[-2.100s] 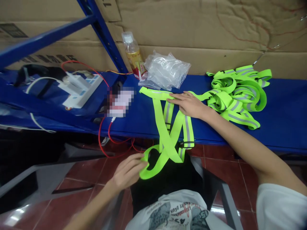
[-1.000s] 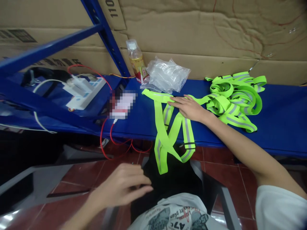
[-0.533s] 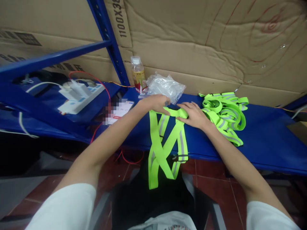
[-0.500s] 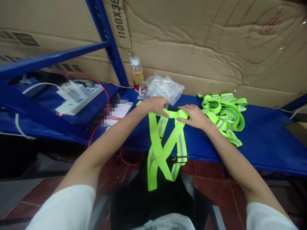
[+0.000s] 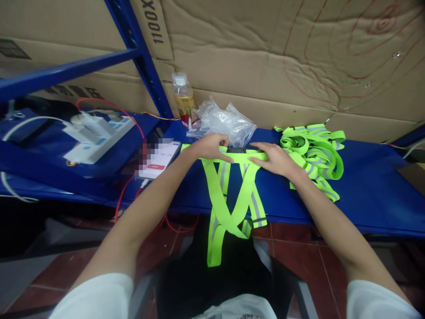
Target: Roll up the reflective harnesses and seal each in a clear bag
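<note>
A neon yellow-green reflective strap vest [image 5: 229, 217] hangs over the table's front edge, its two straps crossing in an X and grey stripes showing on some parts. My left hand [image 5: 214, 148] grips the waistband's left part, thumb in front and fingers curled behind. On the band's right part, my right hand [image 5: 275, 159] pinches it between thumb and fingers. Between the hands, behind the band, a black buckle [image 5: 237, 150] shows in part. A slider [image 5: 259, 220] sits low on the right strap. Beside my right hand lies a heap of similar straps [image 5: 312, 155].
Clear plastic bags [image 5: 226, 119] and a drink bottle [image 5: 184, 99] stand behind my hands on the blue table [image 5: 372, 190]. To the left are a phone [image 5: 159, 159] on a red cable and a white power strip [image 5: 96, 139]. A blue shelf post [image 5: 142, 53] rises there.
The waistband is now stretched straighter between my hands, which have moved slightly apart. The black buckle has come into view behind it. The whole view has shifted a little.
</note>
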`<state>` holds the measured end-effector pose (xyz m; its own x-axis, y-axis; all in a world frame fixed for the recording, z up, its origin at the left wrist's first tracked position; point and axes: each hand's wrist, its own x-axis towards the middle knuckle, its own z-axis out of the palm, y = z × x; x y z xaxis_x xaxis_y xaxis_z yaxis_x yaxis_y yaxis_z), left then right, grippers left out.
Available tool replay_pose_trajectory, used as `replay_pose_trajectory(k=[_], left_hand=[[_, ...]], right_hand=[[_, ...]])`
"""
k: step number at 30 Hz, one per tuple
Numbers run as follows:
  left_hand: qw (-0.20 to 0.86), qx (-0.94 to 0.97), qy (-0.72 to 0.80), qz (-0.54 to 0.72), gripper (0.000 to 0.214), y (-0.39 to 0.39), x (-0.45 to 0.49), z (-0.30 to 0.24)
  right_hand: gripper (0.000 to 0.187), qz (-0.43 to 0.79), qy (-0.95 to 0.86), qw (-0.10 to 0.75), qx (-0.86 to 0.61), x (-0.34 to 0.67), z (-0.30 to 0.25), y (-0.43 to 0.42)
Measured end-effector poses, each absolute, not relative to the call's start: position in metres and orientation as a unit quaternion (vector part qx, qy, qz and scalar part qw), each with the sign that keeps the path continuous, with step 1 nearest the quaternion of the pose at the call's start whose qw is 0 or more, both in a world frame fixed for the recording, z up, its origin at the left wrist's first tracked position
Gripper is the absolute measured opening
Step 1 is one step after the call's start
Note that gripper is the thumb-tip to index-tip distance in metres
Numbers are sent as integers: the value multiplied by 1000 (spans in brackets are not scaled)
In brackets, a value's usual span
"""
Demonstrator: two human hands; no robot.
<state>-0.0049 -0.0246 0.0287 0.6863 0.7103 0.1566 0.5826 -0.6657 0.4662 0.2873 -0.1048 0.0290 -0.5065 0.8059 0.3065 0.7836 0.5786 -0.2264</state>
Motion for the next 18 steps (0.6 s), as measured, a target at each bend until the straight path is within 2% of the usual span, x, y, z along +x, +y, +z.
replay_pose_trajectory(k=[5, 10, 15, 18], left_hand=[[225, 886, 368, 170, 73, -29, -5, 31], [205, 901, 325, 200, 47, -30, -4, 35], [209, 882, 285, 313, 58, -28, 0, 34], [254, 870, 262, 331, 62, -27, 1, 34]], right_hand=[[48, 28, -865, 188, -464, 288, 27, -101], [46, 31, -843, 190, -502, 290, 39, -109], [45, 38, -839, 272, -469, 285, 56, -120], [51, 102, -854, 288, -421, 283, 62, -124]])
